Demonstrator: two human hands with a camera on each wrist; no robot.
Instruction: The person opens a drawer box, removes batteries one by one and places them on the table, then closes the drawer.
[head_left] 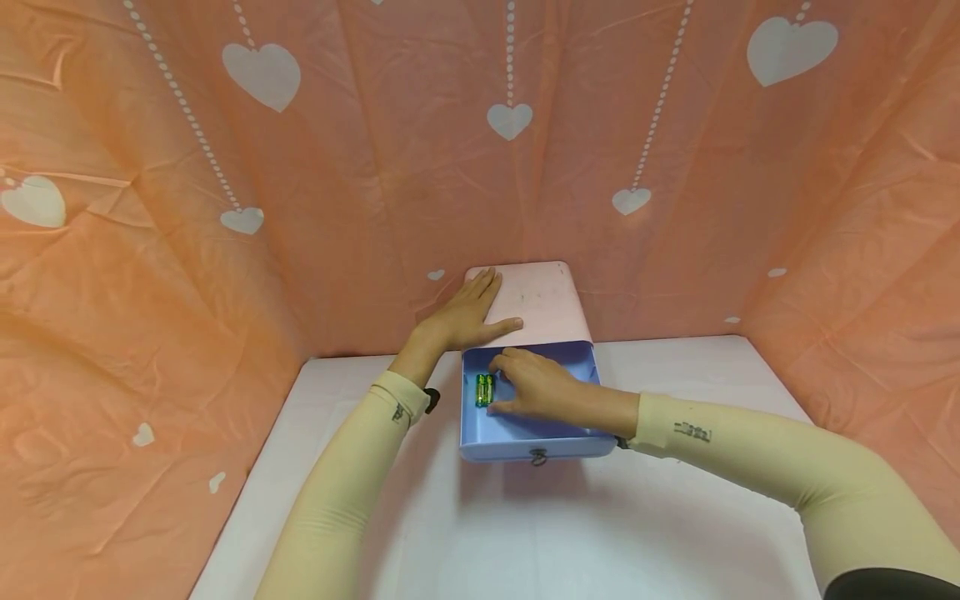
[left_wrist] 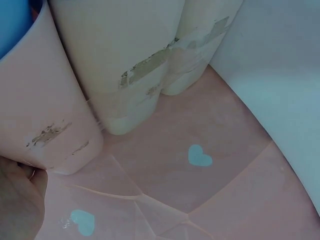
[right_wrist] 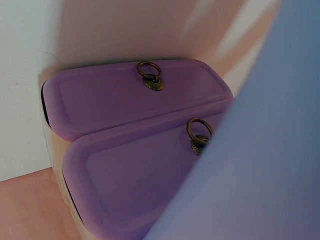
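In the head view, my left hand [head_left: 468,317] lies with fingers spread on the pink top of a small drawer cabinet [head_left: 540,300]. A light blue drawer [head_left: 536,450] with a metal ring pull [head_left: 538,457] is pulled out of its front. My right hand [head_left: 543,387] reaches into this drawer from the right, thumb and fingers parted. Two green-and-gold batteries [head_left: 485,390] lie side by side at the drawer's left, right at those fingertips. The left wrist view catches part of my left hand [left_wrist: 20,200] against the pink cabinet side.
Below the blue drawer are two closed purple drawers [right_wrist: 130,175] with brass ring pulls [right_wrist: 150,77]. Cream casings [left_wrist: 125,65] of these tiers show tape marks. The cabinet stands on a white table [head_left: 675,375] against an orange-pink curtain [head_left: 435,167] printed with hearts.
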